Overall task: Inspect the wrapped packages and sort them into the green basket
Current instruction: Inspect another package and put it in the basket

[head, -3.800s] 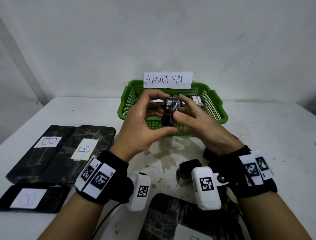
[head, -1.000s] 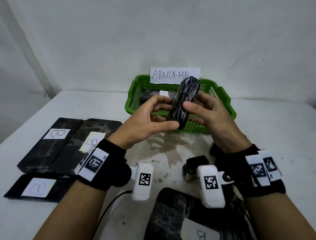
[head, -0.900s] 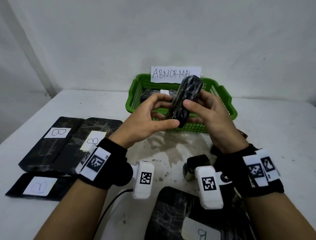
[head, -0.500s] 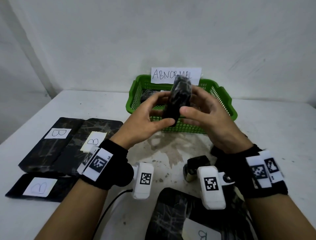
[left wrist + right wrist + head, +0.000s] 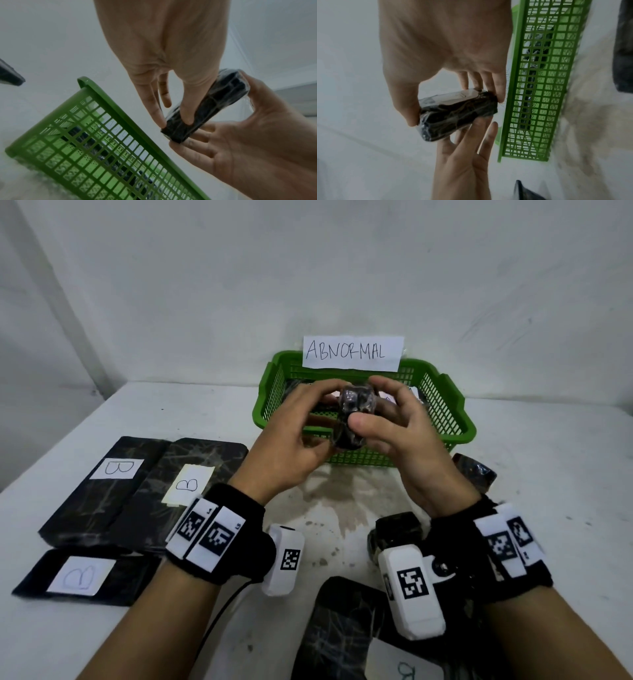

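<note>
A small black package in clear wrap [image 5: 354,419] is held in the air just in front of the green basket [image 5: 270,392], one end turned toward me. My left hand [image 5: 318,422] pinches its lower part between thumb and fingers, as the left wrist view shows [image 5: 175,121]. My right hand [image 5: 373,405] grips it end to end, thumb on the near end and fingers on the far end [image 5: 453,108]. The basket's rim [image 5: 120,108] [image 5: 515,81] lies just beyond the package [image 5: 214,100] [image 5: 457,115]. Several dark wrapped packages lie inside the basket.
A paper sign reading ABNORMAL [image 5: 352,352] stands on the basket's back rim. Flat black packages labelled B lie at the left [image 5: 116,474] [image 5: 186,484] [image 5: 82,577], another at the near edge [image 5: 342,628]. Small black packages sit under my right wrist [image 5: 394,529] and right of it [image 5: 474,470].
The package stood tilted with its top end above the basket's rim; both hands have turned it end-on toward me and brought it lower.
</note>
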Demonstrator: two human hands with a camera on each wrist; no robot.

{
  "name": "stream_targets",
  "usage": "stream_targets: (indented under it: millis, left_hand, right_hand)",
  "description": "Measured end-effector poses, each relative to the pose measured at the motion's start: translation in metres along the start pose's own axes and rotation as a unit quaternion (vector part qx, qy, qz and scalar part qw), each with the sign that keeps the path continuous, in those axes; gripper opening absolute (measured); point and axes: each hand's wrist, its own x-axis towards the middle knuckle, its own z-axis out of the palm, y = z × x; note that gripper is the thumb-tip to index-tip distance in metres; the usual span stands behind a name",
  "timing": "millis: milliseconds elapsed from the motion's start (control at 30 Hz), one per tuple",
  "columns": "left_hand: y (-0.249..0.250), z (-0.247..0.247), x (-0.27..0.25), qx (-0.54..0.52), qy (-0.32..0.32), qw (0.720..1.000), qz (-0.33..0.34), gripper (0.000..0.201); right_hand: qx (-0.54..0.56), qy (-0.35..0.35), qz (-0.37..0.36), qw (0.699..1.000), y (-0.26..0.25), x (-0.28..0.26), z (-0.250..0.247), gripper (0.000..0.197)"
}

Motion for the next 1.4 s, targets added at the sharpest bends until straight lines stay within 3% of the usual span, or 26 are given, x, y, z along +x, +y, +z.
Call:
stream_targets:
  millis: [167,233,367,467,533,600,733,833,1000,1200,1300,1400]
  left_hand:
    - [0.008,-0.005,-0.005,-0.074,-0.066,0.994,-0.04,0.075]
    - [0.009,-0.007,-0.006,-0.096,-0.087,0.99,-0.051,0.079]
    - [0.005,-0.014,-0.007,-0.182,-0.11,0.974,-0.083,0.063]
    - [0.002,-0.016,-0.007,-0.222,-0.081,0.968,-0.088,0.047]
    - [0.0,-0.018,-0.007,-0.254,-0.067,0.961,-0.087,0.044]
    - [-0.001,-0.02,-0.008,-0.272,-0.063,0.957,-0.08,0.04]
    - [-0.001,-0.018,-0.008,-0.251,-0.077,0.963,-0.067,0.034]
    - [0.001,-0.014,-0.007,-0.241,-0.085,0.965,-0.052,0.033]
    - [0.004,-0.013,-0.006,-0.24,-0.102,0.965,-0.032,0.032]
    - [0.005,-0.008,-0.008,-0.26,-0.12,0.955,-0.081,0.032]
    - [0.005,-0.006,-0.006,-0.244,-0.083,0.96,-0.112,0.028]
    - [0.008,-0.009,-0.002,-0.332,-0.028,0.929,-0.163,0.023]
  right_hand:
    - [-0.071,0.055,-0.076,0.993,0.002,-0.004,0.001,0.086]
    - [-0.101,0.06,-0.073,0.99,0.002,-0.003,0.0,0.085]
    - [-0.149,0.042,-0.04,0.987,0.003,-0.001,-0.008,0.086]
    - [-0.071,-0.025,-0.026,0.997,0.004,0.0,-0.011,0.093]
    - [0.024,-0.019,-0.013,0.999,0.003,0.004,-0.013,0.091]
    - [0.08,0.018,0.019,0.996,-0.003,0.007,-0.014,0.073]
    - [0.069,0.041,0.086,0.993,-0.004,0.006,-0.014,0.025]
    - [0.101,0.056,0.076,0.99,-0.006,0.006,-0.013,0.01]
    - [0.082,0.101,-0.003,0.992,-0.004,0.007,-0.011,0.024]
    - [0.036,0.112,-0.001,0.993,0.0,0.005,-0.009,0.045]
    - [-0.006,0.08,-0.001,0.997,-0.001,0.004,-0.011,0.051]
    - [0.014,0.06,-0.012,0.998,-0.006,0.004,-0.013,0.059]
